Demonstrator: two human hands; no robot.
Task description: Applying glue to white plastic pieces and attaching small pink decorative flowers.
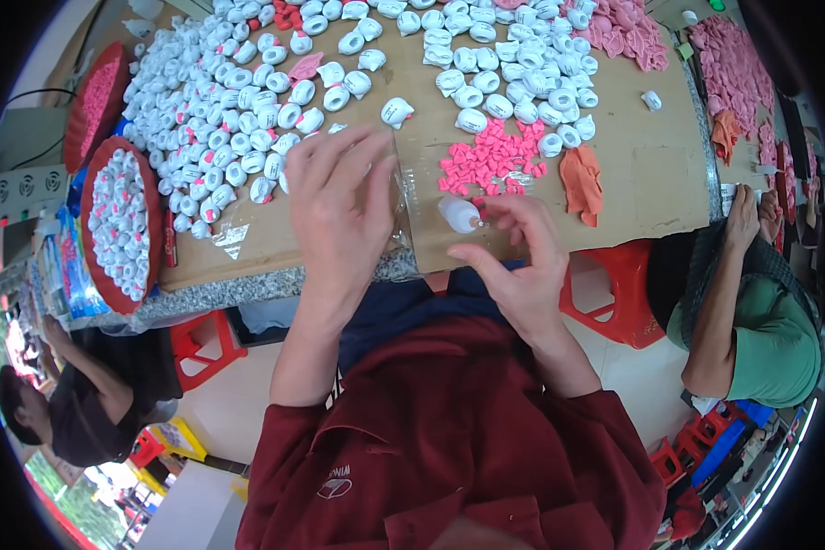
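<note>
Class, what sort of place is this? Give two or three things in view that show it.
Probably a small assembly workshop: many near-identical white parts cover much of the table, small pink pieces lie piled beside some of them, and a co-worker in green is at the right.

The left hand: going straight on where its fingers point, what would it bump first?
Probably the lone white piece ahead; depth is unclear, so the left hand might pass above it.

Carrying cardboard (655, 174) on a stone-edged table (247, 287); bearing small pink pieces (495, 154), a crumpled orange cloth (582, 183) right of them, white ring-shaped parts (239, 77) beyond and left.
</note>
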